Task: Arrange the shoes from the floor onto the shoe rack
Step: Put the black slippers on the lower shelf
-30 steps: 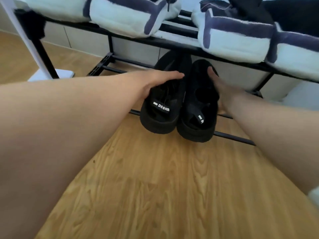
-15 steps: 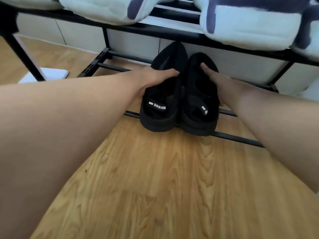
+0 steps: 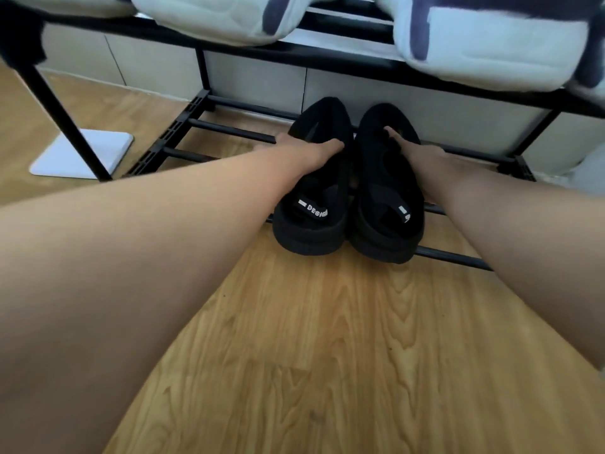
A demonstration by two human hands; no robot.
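Two black platform sandals lie side by side on the bottom bars of the black shoe rack [image 3: 229, 132], toes toward me. The left sandal [image 3: 311, 221] carries a white "DESIGN" strap label. My left hand [image 3: 307, 152] grips it across its middle straps. The right sandal [image 3: 386, 224] has my right hand [image 3: 415, 152] on its outer side, fingers curled into the strap area. Both sandals' fronts overhang the rack's front bar.
White slippers with dark blue trim [image 3: 484, 44] fill the rack's upper shelf just above my hands. A white flat base [image 3: 85, 154] with a black rack leg in front of it sits at the left. Wooden floor [image 3: 327, 355] lies below; a pale wall panel is behind.
Both hands have pushed the pair of sandals further back onto the bottom bars, and the view has dropped lower under the upper shelf.
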